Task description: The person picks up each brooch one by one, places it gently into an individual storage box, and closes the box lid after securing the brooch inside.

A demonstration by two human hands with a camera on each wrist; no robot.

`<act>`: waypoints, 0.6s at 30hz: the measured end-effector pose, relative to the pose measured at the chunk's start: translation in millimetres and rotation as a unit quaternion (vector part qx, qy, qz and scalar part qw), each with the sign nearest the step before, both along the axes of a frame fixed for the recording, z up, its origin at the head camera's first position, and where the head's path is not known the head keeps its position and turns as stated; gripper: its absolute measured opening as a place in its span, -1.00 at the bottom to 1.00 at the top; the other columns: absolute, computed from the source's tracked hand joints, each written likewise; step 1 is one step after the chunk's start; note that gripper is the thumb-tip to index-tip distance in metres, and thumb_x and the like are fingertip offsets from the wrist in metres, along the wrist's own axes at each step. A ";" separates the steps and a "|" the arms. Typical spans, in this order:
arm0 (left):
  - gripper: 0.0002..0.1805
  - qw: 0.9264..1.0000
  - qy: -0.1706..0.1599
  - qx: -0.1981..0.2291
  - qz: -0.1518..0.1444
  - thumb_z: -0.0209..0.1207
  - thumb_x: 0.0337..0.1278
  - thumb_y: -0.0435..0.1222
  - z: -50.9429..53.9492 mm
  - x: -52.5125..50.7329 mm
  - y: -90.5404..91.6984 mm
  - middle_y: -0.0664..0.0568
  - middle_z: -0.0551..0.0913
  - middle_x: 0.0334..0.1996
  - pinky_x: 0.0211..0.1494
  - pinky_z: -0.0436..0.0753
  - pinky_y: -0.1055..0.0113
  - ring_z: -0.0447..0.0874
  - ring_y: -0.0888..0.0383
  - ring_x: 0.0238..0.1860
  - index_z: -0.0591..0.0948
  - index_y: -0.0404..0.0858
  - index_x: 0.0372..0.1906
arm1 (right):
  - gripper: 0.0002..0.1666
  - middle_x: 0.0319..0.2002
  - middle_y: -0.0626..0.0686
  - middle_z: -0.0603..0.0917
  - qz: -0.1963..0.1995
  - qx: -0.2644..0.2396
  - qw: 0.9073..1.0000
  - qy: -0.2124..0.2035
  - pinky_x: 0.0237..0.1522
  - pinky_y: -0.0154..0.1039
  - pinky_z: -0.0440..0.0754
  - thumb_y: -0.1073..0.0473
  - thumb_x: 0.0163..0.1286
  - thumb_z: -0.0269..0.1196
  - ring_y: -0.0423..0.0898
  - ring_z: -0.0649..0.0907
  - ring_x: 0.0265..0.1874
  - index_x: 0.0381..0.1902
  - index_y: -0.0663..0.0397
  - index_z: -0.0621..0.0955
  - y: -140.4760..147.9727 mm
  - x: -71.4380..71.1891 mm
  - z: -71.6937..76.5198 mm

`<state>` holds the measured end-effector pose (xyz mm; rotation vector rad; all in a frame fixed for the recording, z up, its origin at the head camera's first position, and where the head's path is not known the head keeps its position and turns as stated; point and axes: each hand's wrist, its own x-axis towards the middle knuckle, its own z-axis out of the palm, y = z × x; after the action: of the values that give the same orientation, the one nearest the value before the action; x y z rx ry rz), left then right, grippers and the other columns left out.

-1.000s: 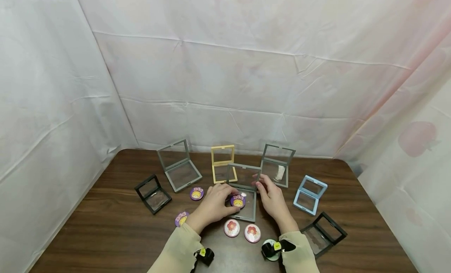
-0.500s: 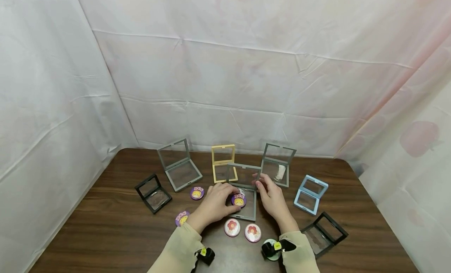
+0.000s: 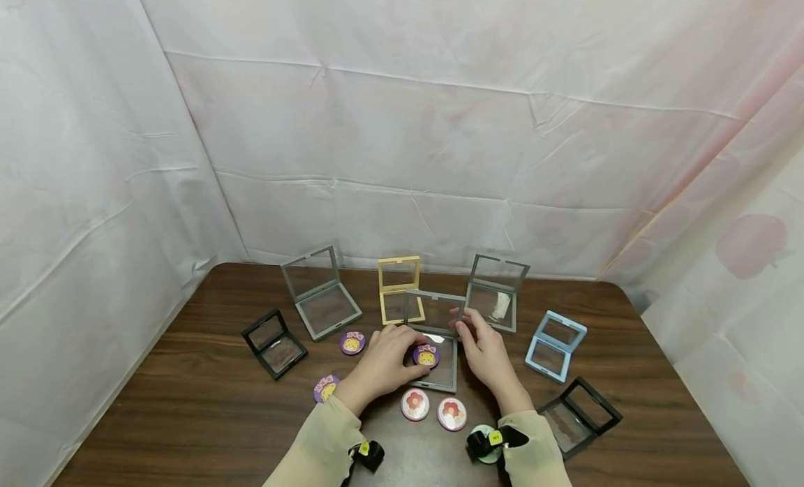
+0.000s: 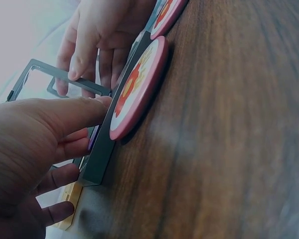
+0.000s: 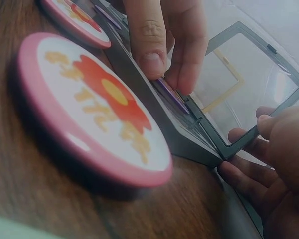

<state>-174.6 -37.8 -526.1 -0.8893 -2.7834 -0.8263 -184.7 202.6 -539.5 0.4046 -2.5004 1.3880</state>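
Observation:
My left hand (image 3: 384, 361) pinches a round purple badge with a yellow cartoon animal (image 3: 426, 356) between thumb and fingers. The badge lies over the lower half of a grey hinged display frame (image 3: 447, 377) with clear film panes. At the frame's raised lid is my right hand (image 3: 486, 356). In the right wrist view, that hand (image 5: 284, 164) holds the lid's side edge between thumb and fingers. Two pink-rimmed flower badges (image 3: 414, 404) (image 3: 451, 414) lie in front of the frame. In the left wrist view, the purple badge is mostly hidden behind the thumb.
Two more purple badges (image 3: 352, 343) (image 3: 326, 388) lie left. Behind stand other unfolded frames: grey (image 3: 328, 333), yellow (image 3: 398, 260) and grey (image 3: 511, 319). A blue frame (image 3: 567, 358) and black frame (image 3: 598, 431) are right, another black frame (image 3: 276, 375) left.

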 end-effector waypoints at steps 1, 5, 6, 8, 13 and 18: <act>-0.49 1.000 0.000 0.000 0.000 0.61 0.18 -0.07 0.0 -0.1 0.1 0.09 0.76 0.13 0.20 0.53 -0.09 0.63 -0.04 0.27 0.75 -0.09 0.19 | -0.70 0.04 0.11 0.85 -0.002 0.001 1.000 -0.002 0.12 0.00 0.78 0.23 0.76 0.15 0.04 0.81 0.11 0.32 0.08 0.63 0.0 0.1 0.4; -0.49 1.000 -0.002 0.000 0.001 0.61 0.19 -0.08 -0.4 -0.4 0.1 0.08 0.76 0.13 0.19 0.54 -0.09 0.63 -0.03 0.27 0.75 -0.11 0.19 | -0.61 0.07 0.11 0.84 -0.010 0.008 1.000 0.006 0.12 0.04 0.76 0.19 0.72 0.23 0.06 0.81 0.10 0.39 0.16 0.56 -0.1 1.1 1.7; -0.49 1.000 -0.003 0.000 0.000 0.61 0.19 -0.08 -0.7 -0.5 0.0 0.08 0.76 0.13 0.20 0.54 -0.10 0.63 -0.04 0.27 0.75 -0.11 0.19 | -0.57 0.08 0.12 0.83 -0.013 0.008 1.000 0.013 0.11 0.05 0.76 0.18 0.70 0.26 0.08 0.80 0.10 0.41 0.19 0.54 -0.3 1.5 2.2; -0.49 1.000 -0.005 0.000 0.000 0.61 0.19 -0.08 -0.6 -0.6 -0.1 0.08 0.76 0.14 0.21 0.54 -0.11 0.63 -0.05 0.29 0.75 -0.11 0.19 | -0.49 0.10 0.15 0.81 -0.017 0.004 1.000 0.023 0.08 0.10 0.76 0.19 0.67 0.30 0.12 0.80 0.09 0.44 0.24 0.49 -0.6 2.1 3.5; -0.49 1.000 -0.005 0.002 -0.008 0.60 0.20 -0.08 0.2 -1.1 -1.3 0.06 0.76 0.14 0.29 0.56 -0.13 0.64 -0.03 0.28 0.75 -0.13 0.20 | -0.53 0.11 0.25 0.79 -0.019 -0.009 0.999 0.041 0.03 0.11 0.79 0.25 0.68 0.27 0.19 0.80 0.05 0.41 0.31 0.50 -0.9 2.6 6.4; -0.45 0.999 -0.021 0.011 -0.031 0.58 0.24 -0.08 5.1 -2.5 -7.5 0.00 0.75 0.18 0.41 0.58 -0.04 0.64 -0.02 0.29 0.73 -0.21 0.25 | -0.63 0.07 0.23 0.81 -0.001 -0.035 0.999 0.029 -0.08 -0.15 0.82 0.30 0.70 0.23 0.16 0.81 -0.02 0.34 0.37 0.55 -0.9 2.0 8.3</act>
<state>-177.1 -45.3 -521.0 -0.9702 -2.7909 -0.8930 -182.7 201.7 -531.1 0.4229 -2.3990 1.4372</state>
